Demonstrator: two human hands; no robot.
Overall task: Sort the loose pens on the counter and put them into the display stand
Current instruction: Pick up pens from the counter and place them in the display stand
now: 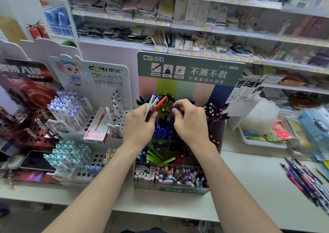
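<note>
Green stand header point(190, 68): "DS", "不溅不散", "DS-768". White stand card point(106, 76): "DOMI", "DM-633".

The stand's header point(210, 72) is showing white lettering on grey-green, and its backboard point(185, 90) is running in pink, lime, pale green, peach and navy stripes. The left hand point(138, 124) is gripping white pens point(151, 102) with blue caps and a red pen point(160, 103); the right hand point(190, 122) is pinching a blue pen point(171, 116). The loose pens point(302, 179) on the white bench point(249, 175) are mixing purple, pink, blue and black. Lime highlighters point(156, 157) are glowing mid-stand.
</note>
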